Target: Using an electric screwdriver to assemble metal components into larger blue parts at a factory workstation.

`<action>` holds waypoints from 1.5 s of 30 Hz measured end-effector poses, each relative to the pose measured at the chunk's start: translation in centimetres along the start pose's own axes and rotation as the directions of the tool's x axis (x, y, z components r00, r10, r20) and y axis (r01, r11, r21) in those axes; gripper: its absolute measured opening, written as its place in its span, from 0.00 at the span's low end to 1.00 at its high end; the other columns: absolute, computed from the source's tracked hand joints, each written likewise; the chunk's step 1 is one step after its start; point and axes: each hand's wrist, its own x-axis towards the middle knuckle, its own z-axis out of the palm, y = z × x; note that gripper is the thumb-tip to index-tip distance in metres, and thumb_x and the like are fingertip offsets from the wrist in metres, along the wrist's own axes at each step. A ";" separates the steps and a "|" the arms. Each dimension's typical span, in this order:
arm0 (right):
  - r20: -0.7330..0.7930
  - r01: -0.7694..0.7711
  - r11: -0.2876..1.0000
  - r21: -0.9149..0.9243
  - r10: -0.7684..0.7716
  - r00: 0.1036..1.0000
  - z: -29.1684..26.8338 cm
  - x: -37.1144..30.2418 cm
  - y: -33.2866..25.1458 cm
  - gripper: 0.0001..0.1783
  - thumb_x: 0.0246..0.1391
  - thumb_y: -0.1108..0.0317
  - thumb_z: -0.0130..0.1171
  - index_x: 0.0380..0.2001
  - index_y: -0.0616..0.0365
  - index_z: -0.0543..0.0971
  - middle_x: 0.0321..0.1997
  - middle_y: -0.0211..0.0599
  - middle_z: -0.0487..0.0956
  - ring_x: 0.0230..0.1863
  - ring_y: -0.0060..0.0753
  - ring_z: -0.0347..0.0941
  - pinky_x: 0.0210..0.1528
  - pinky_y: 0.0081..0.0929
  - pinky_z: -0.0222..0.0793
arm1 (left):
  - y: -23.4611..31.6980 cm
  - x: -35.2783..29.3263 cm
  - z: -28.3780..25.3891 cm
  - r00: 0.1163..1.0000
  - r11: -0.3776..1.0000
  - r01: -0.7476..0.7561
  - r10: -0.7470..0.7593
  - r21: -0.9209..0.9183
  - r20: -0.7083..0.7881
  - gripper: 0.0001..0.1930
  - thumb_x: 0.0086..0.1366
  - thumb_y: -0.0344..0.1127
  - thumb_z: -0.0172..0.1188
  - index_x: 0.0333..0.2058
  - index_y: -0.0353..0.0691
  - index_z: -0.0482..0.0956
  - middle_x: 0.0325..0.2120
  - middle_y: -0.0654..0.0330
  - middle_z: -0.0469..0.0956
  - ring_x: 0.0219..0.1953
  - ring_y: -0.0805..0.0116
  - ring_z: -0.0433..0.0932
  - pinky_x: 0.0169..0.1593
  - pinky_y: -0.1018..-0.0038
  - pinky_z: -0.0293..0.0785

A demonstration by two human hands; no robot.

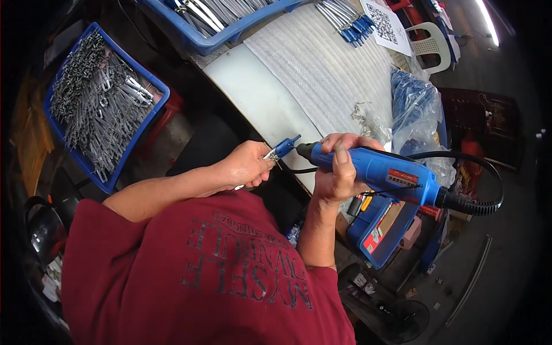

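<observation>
My left hand [246, 165] pinches a small metal part with a blue handle [283, 148], its blue end pointing right. My right hand [339, 167] grips a blue powered hand tool [391, 172] by the body, index finger laid across the top. The tool's black tip [303, 150] sits right next to the blue handle, nearly touching it. A black cord [477, 201] loops away from the tool's back end. Both hands are held above the edge of a white table [253, 92].
A blue crate [69, 149] of grey metal parts stands at the left and another blue crate [213, 39] at the top. On the table lie a ribbed white mat [322, 69], blue-handled pieces [353, 26], a printed sheet [385, 26] and a clear bag of blue parts [414, 103]. An open blue case [374, 230] sits below the tool.
</observation>
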 end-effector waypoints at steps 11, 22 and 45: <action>-0.036 0.007 1.000 -0.005 -0.008 0.999 0.3 -0.1 0.5 0.23 0.31 0.78 0.50 0.37 0.56 0.61 0.20 0.35 0.64 0.18 0.30 0.61 0.23 0.27 0.62 | -0.3 0.1 0.0 1.000 1.000 -0.010 0.010 0.023 -0.011 0.04 0.55 0.28 0.44 0.24 0.35 0.65 0.12 0.65 0.64 0.10 0.81 0.60 0.11 0.84 0.55; -0.032 -0.001 0.994 -0.111 -0.003 0.999 1.1 0.0 1.2 0.19 0.33 0.78 0.51 0.34 0.59 0.61 0.18 0.35 0.64 0.16 0.28 0.61 0.19 0.24 0.62 | -0.2 0.1 0.1 0.999 0.999 0.021 -0.022 -0.033 -0.025 0.05 0.54 0.29 0.44 0.22 0.36 0.65 0.11 0.65 0.64 0.09 0.81 0.60 0.10 0.83 0.54; -0.125 0.053 0.997 0.049 -0.047 0.991 -2.0 -0.5 -0.4 0.22 0.32 0.77 0.50 0.37 0.57 0.60 0.22 0.35 0.63 0.21 0.30 0.61 0.26 0.26 0.61 | 1.6 -1.3 -1.2 0.996 0.953 -0.077 0.087 0.292 -0.022 0.08 0.55 0.33 0.47 0.29 0.33 0.68 0.17 0.61 0.69 0.15 0.78 0.68 0.15 0.83 0.65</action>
